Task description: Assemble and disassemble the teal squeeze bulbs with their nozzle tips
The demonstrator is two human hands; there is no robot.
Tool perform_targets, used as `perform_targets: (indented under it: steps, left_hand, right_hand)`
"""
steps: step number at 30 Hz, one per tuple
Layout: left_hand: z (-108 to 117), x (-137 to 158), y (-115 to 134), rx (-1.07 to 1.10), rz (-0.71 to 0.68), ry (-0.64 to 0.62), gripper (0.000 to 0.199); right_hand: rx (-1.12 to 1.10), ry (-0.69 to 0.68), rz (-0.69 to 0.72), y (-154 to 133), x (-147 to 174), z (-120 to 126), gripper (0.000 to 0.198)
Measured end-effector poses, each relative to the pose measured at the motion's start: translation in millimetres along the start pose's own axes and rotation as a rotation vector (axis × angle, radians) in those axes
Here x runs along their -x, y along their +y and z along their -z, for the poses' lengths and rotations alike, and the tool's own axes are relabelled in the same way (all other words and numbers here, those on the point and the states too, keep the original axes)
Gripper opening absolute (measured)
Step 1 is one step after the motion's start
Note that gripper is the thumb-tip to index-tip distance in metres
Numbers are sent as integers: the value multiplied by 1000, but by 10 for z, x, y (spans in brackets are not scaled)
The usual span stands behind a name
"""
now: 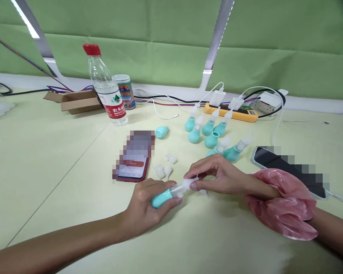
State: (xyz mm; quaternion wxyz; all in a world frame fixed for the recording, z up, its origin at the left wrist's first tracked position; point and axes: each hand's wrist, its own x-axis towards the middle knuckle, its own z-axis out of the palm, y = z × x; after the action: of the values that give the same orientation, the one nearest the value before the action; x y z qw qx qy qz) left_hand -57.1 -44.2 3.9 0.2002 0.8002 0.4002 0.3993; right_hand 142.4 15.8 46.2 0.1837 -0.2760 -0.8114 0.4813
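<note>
My left hand [153,201] is wrapped round a nasal aspirator [162,198], on its teal bulb and clear tube. At the tube's end, the thumb and fingers of my right hand [214,177] pinch the soft white tip [188,183]. The aspirator lies tilted, its tip pointing right. Behind my hands are loose clear parts [159,171] and a small white tip [168,172]. Several teal aspirators with tips, such as one aspirator [194,135], stand beyond my right hand. Among them is a bare open bulb [211,140]. Another teal bulb [161,132] lies on its side.
A phone with a red case [134,163] lies left of centre, and another phone [286,171] lies at the right. Behind stand a water bottle [108,91], a can [125,91] and an open cardboard box [81,102]. A yellow power strip [246,115] with cables runs along the back.
</note>
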Motion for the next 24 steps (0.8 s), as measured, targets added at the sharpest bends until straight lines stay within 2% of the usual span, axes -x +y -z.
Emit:
perform_targets:
  steps: [9,19,24]
  left_hand:
    - [1,9,-7,-73,2,-17,14]
    - [-39,49,-41,-77,-158,128,19]
    - [-30,25,-39,-63,-115,126,17]
  right_hand:
    - [167,66,140,17,-4,-47,20]
    - [-128,30,12,90,-33,-80,24]
    - [-123,89,11,81,-24,-106,24]
